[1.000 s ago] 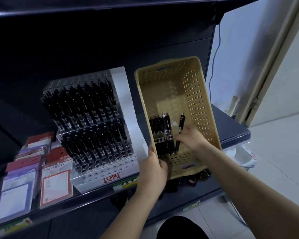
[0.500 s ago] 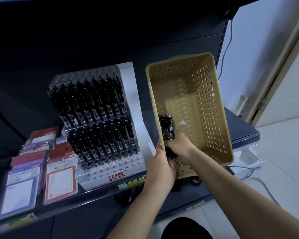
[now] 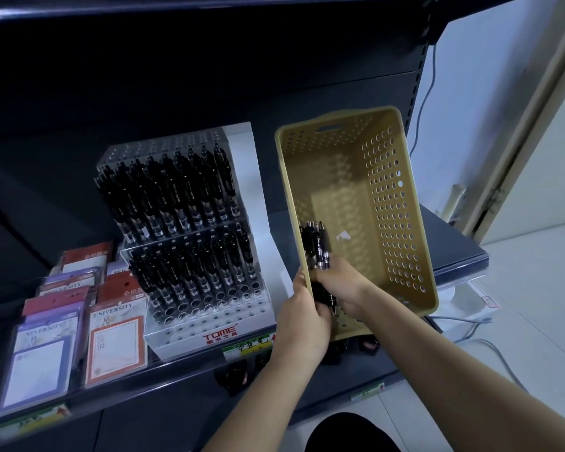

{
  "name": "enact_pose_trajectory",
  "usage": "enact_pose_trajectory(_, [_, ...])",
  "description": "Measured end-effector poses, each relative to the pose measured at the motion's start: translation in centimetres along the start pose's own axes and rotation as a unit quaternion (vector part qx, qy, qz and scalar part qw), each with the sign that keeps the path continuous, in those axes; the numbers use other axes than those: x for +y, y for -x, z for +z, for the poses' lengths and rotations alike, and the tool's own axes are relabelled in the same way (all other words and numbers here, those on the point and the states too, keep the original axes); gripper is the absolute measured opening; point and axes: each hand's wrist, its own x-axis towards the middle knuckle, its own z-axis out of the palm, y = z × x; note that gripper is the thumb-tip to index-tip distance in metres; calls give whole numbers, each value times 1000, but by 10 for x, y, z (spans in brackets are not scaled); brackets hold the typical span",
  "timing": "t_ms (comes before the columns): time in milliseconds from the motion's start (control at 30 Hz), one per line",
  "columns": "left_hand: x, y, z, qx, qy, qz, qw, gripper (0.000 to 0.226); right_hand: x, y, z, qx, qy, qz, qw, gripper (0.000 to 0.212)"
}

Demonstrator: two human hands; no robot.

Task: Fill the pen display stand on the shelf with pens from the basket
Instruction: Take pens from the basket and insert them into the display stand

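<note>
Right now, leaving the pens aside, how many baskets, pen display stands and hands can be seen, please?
basket: 1
pen display stand: 1
hands: 2, the left hand on the basket's rim and the right hand gripping a bundle of pens
Total: 4

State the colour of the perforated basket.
The basket is tan-yellow, clearest in the head view.

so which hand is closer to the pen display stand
Left. The left hand grips the basket by its left rim, on the side facing the pen display stand. The right hand is farther off, inside the basket, gripping the bundle of black pens.
</note>
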Motion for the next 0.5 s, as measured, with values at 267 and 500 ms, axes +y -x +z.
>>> enact_pose_trajectory(267, [5, -26, -11, 15, 16, 19, 1000, 52, -42, 10, -42, 109, -82, -3, 991, 4])
enact_pose_trajectory(500, [8, -49, -17, 24, 64, -20, 997, 29, -63, 33, -57, 119, -202, -67, 970, 14])
